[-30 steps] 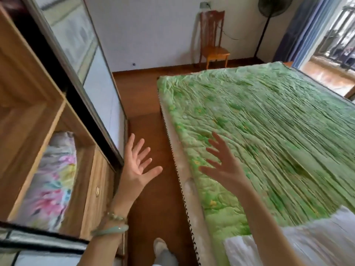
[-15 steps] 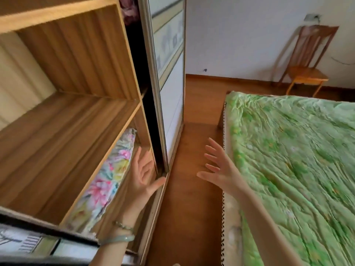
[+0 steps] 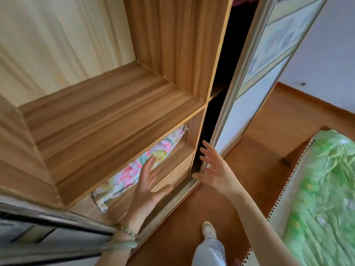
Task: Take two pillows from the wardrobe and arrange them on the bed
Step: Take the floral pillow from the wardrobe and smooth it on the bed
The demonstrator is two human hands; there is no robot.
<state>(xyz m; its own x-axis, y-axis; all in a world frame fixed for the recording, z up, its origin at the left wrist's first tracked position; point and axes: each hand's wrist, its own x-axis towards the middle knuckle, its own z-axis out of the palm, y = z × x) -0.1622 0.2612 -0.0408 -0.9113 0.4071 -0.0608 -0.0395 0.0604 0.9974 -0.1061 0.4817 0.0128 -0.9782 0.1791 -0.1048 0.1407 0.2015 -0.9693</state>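
A floral pillow [image 3: 134, 169] in pink, yellow and white lies in the lower compartment of the open wooden wardrobe [image 3: 107, 120], partly hidden under the shelf above it. My left hand [image 3: 148, 186] is held open in front of that compartment, fingers straight, just short of the pillow. My right hand [image 3: 215, 169] is spread open in the air by the edge of the sliding door [image 3: 255, 77], holding nothing. The bed [image 3: 324, 192] with its green quilt is at the right edge.
The wardrobe's upper shelf is bare wood. A second sliding door panel [image 3: 48, 233] crosses the lower left. Brown wooden floor [image 3: 265, 143] runs between wardrobe and bed. My foot in a white shoe [image 3: 208, 230] stands on it.
My view has swung left from the bed to the wardrobe. Both open hands have come nearer the lower compartment, the left one now in front of the floral pillow.
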